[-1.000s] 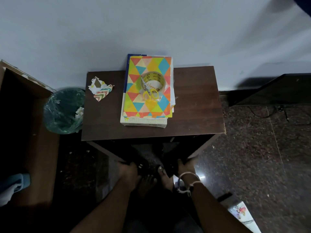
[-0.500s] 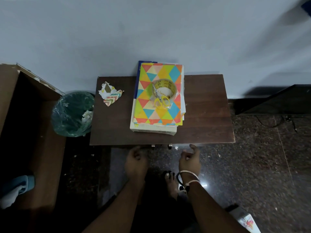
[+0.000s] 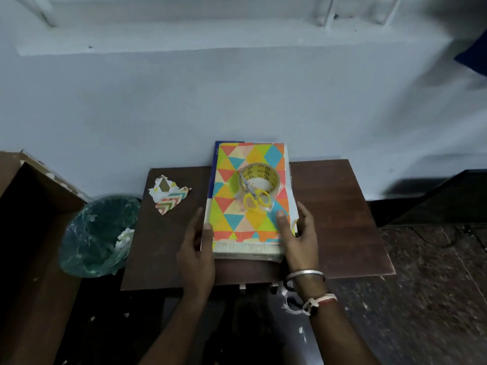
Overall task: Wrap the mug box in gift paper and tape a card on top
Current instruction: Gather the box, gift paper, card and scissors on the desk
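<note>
Wrapping has not really started, as I judge it: the mug box sits bare in the middle of the desk, with the folded gift paper lying flat on it and the tape roll and yellow scissors on top. The left hand lies against the stack's near left side and the right hand against its near right, fingers fairly straight, thumbs resting on the paper. Unfolding, wrapping, taping and the card are all left to do, and I can see no card.

pale wall, dark wooden table
</note>
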`<state>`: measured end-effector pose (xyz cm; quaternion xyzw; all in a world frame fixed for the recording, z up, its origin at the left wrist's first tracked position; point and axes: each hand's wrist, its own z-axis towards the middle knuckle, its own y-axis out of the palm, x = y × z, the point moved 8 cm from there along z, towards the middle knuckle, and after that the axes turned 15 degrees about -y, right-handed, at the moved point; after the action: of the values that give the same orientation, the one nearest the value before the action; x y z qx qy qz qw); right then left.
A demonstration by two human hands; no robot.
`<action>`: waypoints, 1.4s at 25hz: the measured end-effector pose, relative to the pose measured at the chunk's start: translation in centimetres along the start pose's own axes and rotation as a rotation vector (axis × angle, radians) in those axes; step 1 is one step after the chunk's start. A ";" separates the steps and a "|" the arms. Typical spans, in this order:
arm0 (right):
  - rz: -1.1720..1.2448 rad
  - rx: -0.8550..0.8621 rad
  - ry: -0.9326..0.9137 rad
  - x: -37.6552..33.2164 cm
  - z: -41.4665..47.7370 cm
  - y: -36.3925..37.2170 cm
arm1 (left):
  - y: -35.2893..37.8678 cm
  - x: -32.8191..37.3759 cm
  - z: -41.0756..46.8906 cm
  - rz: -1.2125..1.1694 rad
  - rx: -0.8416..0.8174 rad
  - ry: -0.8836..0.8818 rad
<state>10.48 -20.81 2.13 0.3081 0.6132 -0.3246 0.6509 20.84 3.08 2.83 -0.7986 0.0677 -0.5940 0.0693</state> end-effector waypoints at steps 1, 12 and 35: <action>-0.002 -0.021 -0.026 0.4 0.2 -0.1 | 0.0 -0.4 -0.3 0.034 0.005 0.040; -0.275 -0.180 -0.193 -1.9 -5.0 -4.7 | -2.2 -1.0 -5.9 0.268 -0.115 0.175; -0.595 -0.280 -0.899 -9.1 -3.9 0.9 | 5.1 5.7 -4.0 1.139 -0.106 0.515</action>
<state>8.57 -16.78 11.00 -0.1366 0.3729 -0.5094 0.7634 18.48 -3.12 8.40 -0.4708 0.5267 -0.6329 0.3167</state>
